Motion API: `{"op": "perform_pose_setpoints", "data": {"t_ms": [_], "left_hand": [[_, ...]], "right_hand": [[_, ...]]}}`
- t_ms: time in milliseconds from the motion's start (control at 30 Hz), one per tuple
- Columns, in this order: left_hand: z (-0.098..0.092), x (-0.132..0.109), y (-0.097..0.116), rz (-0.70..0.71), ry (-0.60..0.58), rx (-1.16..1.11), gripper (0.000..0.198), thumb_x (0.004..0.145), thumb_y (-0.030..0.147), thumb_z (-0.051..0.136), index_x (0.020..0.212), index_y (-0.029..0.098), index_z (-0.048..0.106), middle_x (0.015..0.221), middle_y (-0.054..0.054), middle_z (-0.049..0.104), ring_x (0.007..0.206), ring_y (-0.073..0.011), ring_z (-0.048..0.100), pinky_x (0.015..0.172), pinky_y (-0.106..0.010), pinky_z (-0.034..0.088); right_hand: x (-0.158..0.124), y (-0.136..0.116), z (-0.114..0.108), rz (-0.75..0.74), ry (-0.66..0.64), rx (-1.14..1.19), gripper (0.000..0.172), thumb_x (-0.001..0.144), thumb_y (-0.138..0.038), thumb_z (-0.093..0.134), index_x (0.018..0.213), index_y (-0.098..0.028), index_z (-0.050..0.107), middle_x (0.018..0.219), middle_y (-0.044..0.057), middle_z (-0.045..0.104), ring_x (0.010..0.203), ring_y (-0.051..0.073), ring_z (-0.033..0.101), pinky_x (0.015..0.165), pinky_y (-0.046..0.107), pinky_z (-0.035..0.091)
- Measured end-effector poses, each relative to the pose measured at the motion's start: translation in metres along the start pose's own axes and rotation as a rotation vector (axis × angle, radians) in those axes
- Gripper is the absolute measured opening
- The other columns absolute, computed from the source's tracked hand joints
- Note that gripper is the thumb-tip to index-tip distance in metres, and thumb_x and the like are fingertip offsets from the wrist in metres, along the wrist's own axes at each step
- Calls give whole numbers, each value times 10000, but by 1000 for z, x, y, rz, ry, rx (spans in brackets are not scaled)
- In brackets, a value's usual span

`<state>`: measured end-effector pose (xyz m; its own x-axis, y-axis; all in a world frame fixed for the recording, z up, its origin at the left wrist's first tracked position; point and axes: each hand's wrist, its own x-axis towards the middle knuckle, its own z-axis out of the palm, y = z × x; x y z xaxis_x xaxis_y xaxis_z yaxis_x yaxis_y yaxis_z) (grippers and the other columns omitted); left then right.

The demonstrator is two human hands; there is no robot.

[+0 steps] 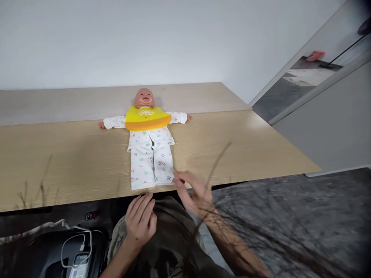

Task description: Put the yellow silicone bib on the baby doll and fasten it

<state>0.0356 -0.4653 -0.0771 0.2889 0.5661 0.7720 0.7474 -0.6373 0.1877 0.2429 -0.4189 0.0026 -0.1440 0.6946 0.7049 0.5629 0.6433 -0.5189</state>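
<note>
A baby doll (145, 98) lies on its back on the table, arms spread to both sides. Around its neck is a yellow bib (136, 115) with an orange lower edge and a white citrus print. It wears a white patterned top (162, 135) and matching trousers (142, 164), whose legs reach close to the front edge. My right hand (195, 193) is at the hem of the trouser leg on the right, thumb and fingers apart; whether it touches the cloth I cannot tell. Below the table edge, my left hand (140, 220) rests over my lap, fingers stretched out, holding nothing.
The wooden table (72, 162) meets a pale raised strip (58, 104) along the wall. Under the edge at lower left are a white cable (91, 247) and a small device (79, 266) on a black surface. Dark blurred hair strands cross the view. Grey floor lies at right.
</note>
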Motion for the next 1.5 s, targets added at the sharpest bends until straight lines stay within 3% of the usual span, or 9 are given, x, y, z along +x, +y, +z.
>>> {"op": "perform_pose_setpoints", "data": {"t_ms": [133,233,333,433,600,833,1100,1333,1500], "left_hand": [[-12,14,-21,-6,156,194,359,770,-31,694,1083,142,662,860,-87,743,761,-197,698,757,-331,558],[-10,12,-22,73,73,152,411,780,-23,682,1153,147,662,931,-89,769,847,-208,729,840,-337,564],[-1,7,-13,95,-26,83,472,795,-32,633,1243,115,635,1075,-135,775,1024,-239,735,942,-352,551],[12,7,-7,30,-1,185,432,819,-5,629,1235,107,635,1084,-143,777,986,-251,736,891,-364,527],[24,4,-10,-79,-28,358,379,873,117,611,1252,120,636,1068,-146,774,985,-292,712,928,-442,459],[32,-15,-9,-169,-141,374,619,898,247,593,1471,44,475,1263,-250,692,1183,-399,623,1074,-591,383],[33,-18,-13,-191,-151,365,585,890,228,596,1446,70,506,1250,-256,678,1113,-373,655,1113,-620,371],[33,-21,-18,-146,-125,369,658,885,189,602,1521,111,453,1305,-235,674,1153,-372,654,1151,-603,337],[31,-30,-16,-108,-65,247,633,897,105,566,1520,148,461,1305,-192,695,1218,-323,647,1247,-588,223]], "right_hand": [[-12,32,6,-101,39,-137,152,938,-142,546,1048,-173,646,736,15,612,661,141,590,608,264,498],[-43,32,21,-146,35,-114,152,881,-59,552,922,-170,648,749,26,634,676,139,589,622,266,495],[-70,25,35,-88,70,-83,253,872,-18,526,1016,-162,676,886,64,701,824,170,656,753,309,559],[-83,22,47,-32,95,-122,332,882,-23,498,1114,-154,696,1039,99,725,980,200,677,861,358,566],[-90,17,58,-34,54,-189,398,889,-52,493,1214,-154,698,1198,99,718,1177,230,621,965,382,526],[-94,0,75,146,-10,-335,480,896,-108,489,1336,-194,661,1300,86,669,1237,286,533,948,429,520],[-97,3,78,160,-93,-373,516,886,-149,514,1380,-221,644,1400,149,493,1204,302,524,963,482,575],[-100,1,87,185,-172,-476,602,849,-151,516,1449,-110,556,1454,208,479,1271,358,492,990,532,563],[-101,-3,86,114,-161,-435,698,859,-118,502,1550,-198,446,1521,169,436,1350,368,436,1006,555,558]]}}
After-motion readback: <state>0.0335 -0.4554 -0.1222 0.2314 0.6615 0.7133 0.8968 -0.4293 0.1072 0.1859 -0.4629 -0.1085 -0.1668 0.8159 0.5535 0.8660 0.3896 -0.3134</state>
